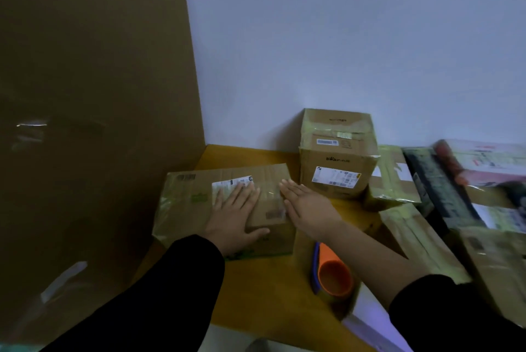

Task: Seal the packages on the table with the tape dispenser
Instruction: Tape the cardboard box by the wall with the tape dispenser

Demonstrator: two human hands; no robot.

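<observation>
Dispenser [333, 274] nr R hand [306, 207], apart

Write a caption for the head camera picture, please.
The left hand and right hand rest flat on a box; the tape dispenser lies beside it on the table.

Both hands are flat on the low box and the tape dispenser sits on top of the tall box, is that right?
No. The head view shows the tape dispenser down on the table by the right forearm, not on the tall box. The left hand and right hand are flat on the low box.
</observation>
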